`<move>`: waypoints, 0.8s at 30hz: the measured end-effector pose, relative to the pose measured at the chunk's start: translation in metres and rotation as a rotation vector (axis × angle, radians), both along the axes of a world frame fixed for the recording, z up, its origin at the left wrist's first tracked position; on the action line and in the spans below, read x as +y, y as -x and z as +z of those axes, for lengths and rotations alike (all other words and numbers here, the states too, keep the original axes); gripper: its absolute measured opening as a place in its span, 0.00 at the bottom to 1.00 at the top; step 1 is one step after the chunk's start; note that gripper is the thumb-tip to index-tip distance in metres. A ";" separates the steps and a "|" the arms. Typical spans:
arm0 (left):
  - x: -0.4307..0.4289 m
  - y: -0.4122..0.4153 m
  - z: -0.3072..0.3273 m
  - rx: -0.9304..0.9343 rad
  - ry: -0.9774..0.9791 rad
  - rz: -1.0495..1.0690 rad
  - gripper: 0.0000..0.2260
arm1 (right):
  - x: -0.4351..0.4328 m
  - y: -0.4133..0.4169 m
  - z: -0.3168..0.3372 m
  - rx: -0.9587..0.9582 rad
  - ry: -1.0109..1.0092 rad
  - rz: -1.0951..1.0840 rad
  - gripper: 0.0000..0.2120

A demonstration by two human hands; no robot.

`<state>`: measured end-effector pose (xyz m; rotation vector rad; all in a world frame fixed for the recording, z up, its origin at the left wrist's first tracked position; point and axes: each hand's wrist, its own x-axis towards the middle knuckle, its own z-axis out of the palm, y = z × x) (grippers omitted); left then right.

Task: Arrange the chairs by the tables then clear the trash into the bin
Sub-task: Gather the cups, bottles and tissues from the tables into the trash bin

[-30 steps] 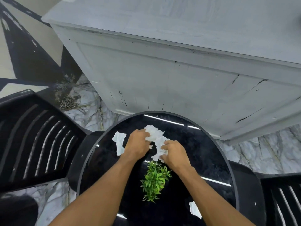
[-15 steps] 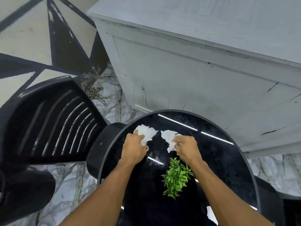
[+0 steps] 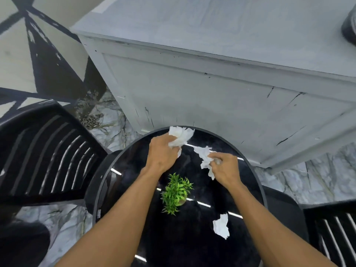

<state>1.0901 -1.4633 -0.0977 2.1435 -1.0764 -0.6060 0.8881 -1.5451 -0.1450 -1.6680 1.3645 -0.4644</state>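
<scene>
Over the far part of a round glossy black table [image 3: 123, 182], my left hand [image 3: 161, 155] grips a crumpled white tissue [image 3: 181, 135]. My right hand [image 3: 225, 168] pinches a second crumpled white tissue [image 3: 204, 158] just to the right. A third torn white paper scrap [image 3: 221, 226] lies on the table near my right forearm. A black slatted chair [image 3: 44, 151] stands at the table's left, and another black slatted chair [image 3: 335, 234] shows at the lower right.
A small green potted plant [image 3: 175, 191] stands mid-table between my forearms. A large grey-white cabinet [image 3: 212, 93] rises just behind the table. The floor is marble, with a small pile of debris [image 3: 90, 120] by the cabinet's left corner. A dark round object [image 3: 349, 27] sits on the cabinet top.
Both hands separated the tissues and lifted them off the table, left hand bunching its piece. The small scrap at the left is gone from the table. The camera's view has shifted.
</scene>
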 end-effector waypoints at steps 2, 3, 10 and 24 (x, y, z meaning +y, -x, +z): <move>-0.017 0.026 0.014 -0.024 -0.004 -0.072 0.05 | -0.001 0.018 0.007 -0.041 0.017 -0.033 0.13; -0.023 0.042 0.021 -0.060 0.004 -0.123 0.07 | -0.002 0.029 0.010 -0.037 0.047 -0.030 0.13; -0.006 0.174 0.018 -0.123 0.037 -0.335 0.05 | 0.017 0.126 0.002 0.033 0.105 -0.100 0.15; 0.116 0.241 -0.068 -0.229 -0.401 -0.327 0.16 | 0.098 0.184 -0.032 0.321 0.104 0.280 0.09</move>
